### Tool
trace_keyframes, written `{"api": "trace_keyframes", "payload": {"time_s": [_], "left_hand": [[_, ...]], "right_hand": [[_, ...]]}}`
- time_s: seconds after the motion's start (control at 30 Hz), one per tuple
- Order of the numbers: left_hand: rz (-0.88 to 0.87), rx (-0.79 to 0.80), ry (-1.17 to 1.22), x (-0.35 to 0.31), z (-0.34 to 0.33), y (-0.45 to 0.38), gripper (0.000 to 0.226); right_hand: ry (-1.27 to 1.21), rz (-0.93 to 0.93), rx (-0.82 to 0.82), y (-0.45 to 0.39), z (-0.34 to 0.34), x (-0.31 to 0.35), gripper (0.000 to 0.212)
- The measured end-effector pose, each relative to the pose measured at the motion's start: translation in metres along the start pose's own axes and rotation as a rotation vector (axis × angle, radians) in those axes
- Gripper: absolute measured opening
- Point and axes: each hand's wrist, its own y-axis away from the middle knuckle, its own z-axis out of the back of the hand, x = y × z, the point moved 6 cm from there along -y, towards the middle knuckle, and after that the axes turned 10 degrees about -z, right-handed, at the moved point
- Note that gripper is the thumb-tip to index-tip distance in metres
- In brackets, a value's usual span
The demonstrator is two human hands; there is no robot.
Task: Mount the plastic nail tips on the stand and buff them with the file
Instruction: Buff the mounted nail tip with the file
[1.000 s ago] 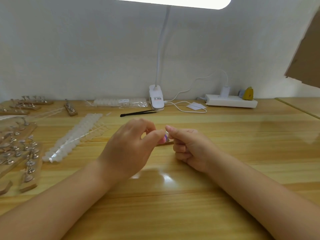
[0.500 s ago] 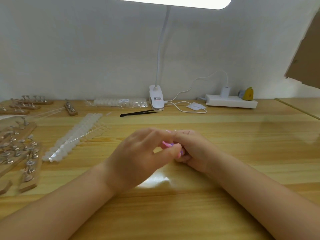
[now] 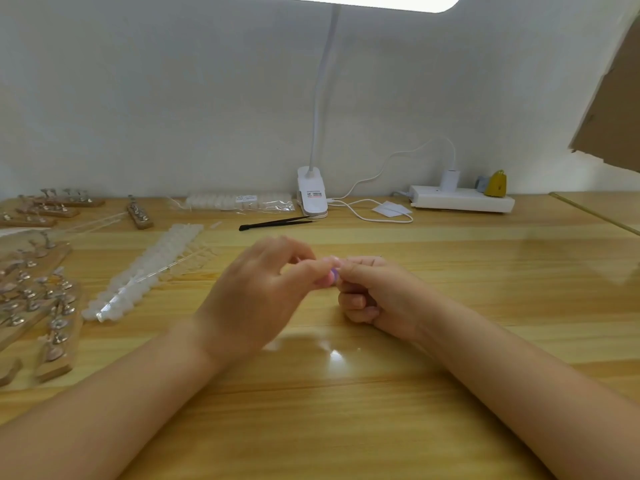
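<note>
The small pink-and-purple piece (image 3: 330,277) you hold is likely a buffing block or file, though too little of it shows to be sure; judge it light, fairly stiff and easy to lose from the fingertips, so take it by its sides, near the middle; the clear nail tips (image 3: 145,275) lying in strips on the surface (image 3: 485,271) to your left look thin, light and springy, slippery when bare, best pinched at the edges. Your left hand (image 3: 256,299) has thumb and forefinger curled into a pinch on the piece; your right hand (image 3: 377,296) is curled tight, its fingertips meeting the same piece from the other side; both hover just above the surface, well apart from the wooden stands (image 3: 52,306) at far left.
</note>
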Motion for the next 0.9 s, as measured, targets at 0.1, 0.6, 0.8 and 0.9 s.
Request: {"api": "trace_keyframes", "payload": {"time_s": [0.1, 0.6, 0.8, 0.9], "left_hand": [[0.006, -0.052, -0.012, 0.006, 0.006, 0.002, 0.014], [-0.198, -0.056, 0.034, -0.023, -0.004, -0.005, 0.025], [-0.026, -0.064, 0.005, 0.005, 0.009, 0.002, 0.018], [-0.178, -0.077, 0.045, -0.02, 0.003, -0.005, 0.024]], "right_hand": [[-0.028, -0.006, -0.016, -0.001, 0.002, -0.001, 0.024], [0.073, 0.032, 0.105, 0.001, -0.007, 0.001, 0.024], [0.059, 0.003, 0.081, 0.003, -0.006, 0.0, 0.028], [0.095, 0.002, 0.092, 0.004, -0.008, 0.001, 0.037]]}}
